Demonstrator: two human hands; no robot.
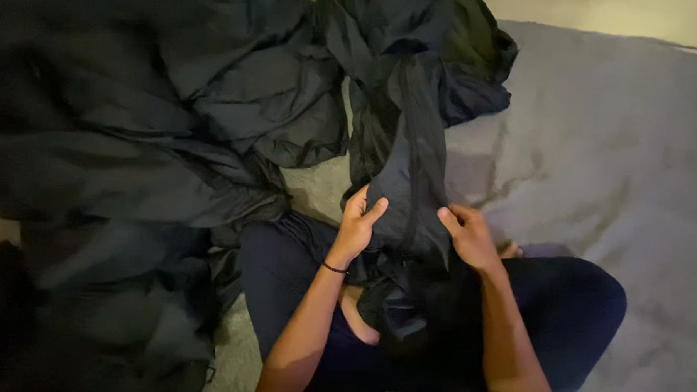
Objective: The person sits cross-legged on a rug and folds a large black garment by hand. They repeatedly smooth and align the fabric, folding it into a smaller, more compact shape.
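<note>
Dim, warm indoor light, brightest on the grey blanket [609, 133] at the right and on the pale wall strip at top right. The heap of black clothes [115, 150] sinks into near-featureless shadow on the left. Soft overall focus, slight grain, no glare

Grey bed [609, 133] under black garments [131, 149]

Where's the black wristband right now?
In the head view, centre-left: the black wristband circles the left hand's wrist, beside the dark garment both hands grip.
</note>
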